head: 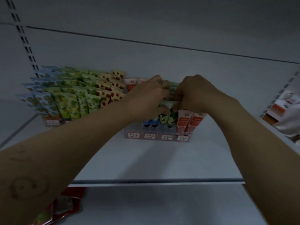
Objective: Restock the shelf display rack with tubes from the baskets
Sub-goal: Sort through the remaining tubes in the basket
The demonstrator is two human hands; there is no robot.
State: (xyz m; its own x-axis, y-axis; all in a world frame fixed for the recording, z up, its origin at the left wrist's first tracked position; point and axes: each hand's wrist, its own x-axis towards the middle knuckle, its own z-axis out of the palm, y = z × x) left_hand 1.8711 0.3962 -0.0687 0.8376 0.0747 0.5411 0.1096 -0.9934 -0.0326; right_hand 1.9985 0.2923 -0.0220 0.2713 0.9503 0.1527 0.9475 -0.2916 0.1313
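Both hands (146,96) (194,95) hold green tubes (172,118) in the rack (156,131).

Both hands meet over a clear rack (156,138) on a white shelf (146,161). The left hand (146,98) and right hand (198,95) pinch the pale top edge of a green tube (172,116) standing in the rack, between blue tubes (151,122) and red tubes (184,123). A fuller rack (52,121) stands to the left. A red packet (65,207) lies on the shelf below.
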